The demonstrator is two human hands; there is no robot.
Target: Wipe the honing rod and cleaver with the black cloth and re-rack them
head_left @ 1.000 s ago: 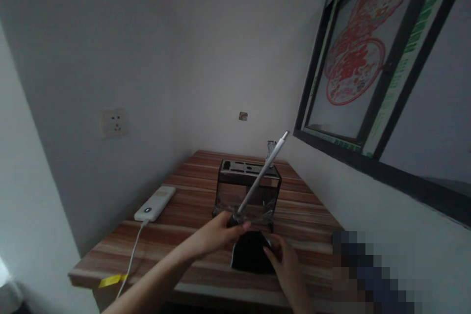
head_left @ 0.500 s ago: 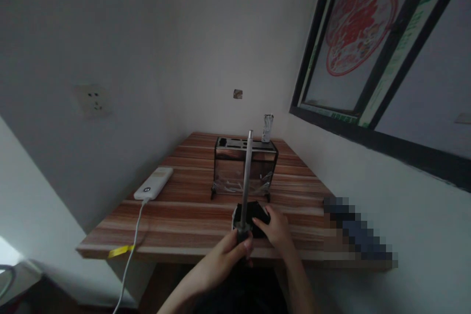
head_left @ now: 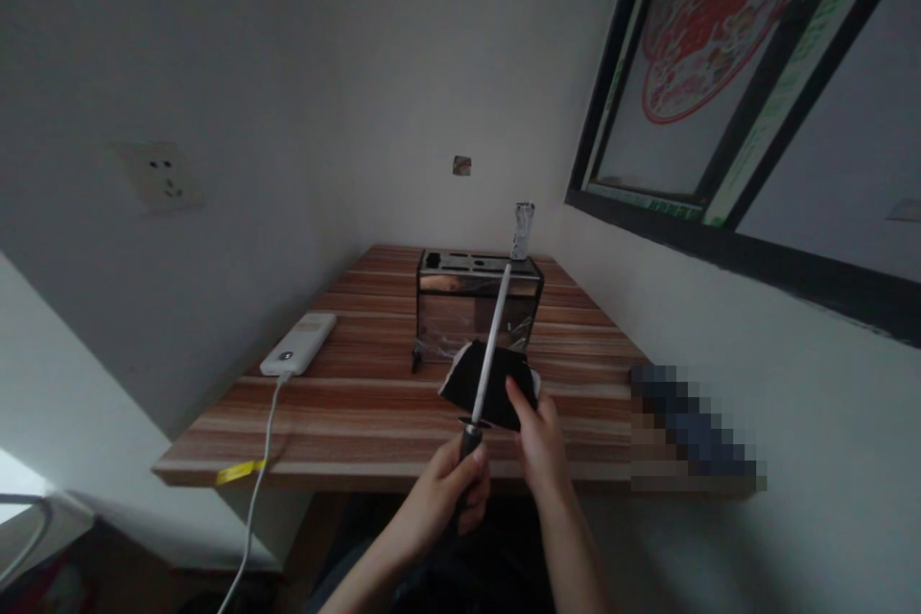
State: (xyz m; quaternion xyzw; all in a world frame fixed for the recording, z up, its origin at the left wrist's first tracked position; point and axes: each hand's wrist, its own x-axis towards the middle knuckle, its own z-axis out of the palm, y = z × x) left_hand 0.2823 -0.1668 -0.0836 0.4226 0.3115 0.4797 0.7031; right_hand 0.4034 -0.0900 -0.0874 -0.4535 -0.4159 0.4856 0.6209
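Note:
My left hand (head_left: 452, 489) is wrapped round the black handle of a honing steel (head_left: 493, 341). Its long pale rod points up and away, leaning slightly right. In my right hand (head_left: 541, 436) is a black cloth (head_left: 475, 374) with white edges, gripped at its right side. The rod passes in front of the cloth; whether they touch I cannot tell. Beyond the cloth stands a knife block (head_left: 475, 307) with a slotted metal top and clear panels. A handle with a silvery mottled look (head_left: 522, 230) rises from its right end.
A white power bank (head_left: 299, 343) with a white cable (head_left: 266, 451) lies at the left of the striped wooden table (head_left: 345, 403). Yellow tape (head_left: 240, 472) sticks to the front edge. A blurred-out dark object (head_left: 691, 427) lies at the right edge. Walls enclose the table.
My right hand has raised the black cloth, which now spreads wider behind the rod. The honing steel has tilted to the right and away. The view has shifted slightly.

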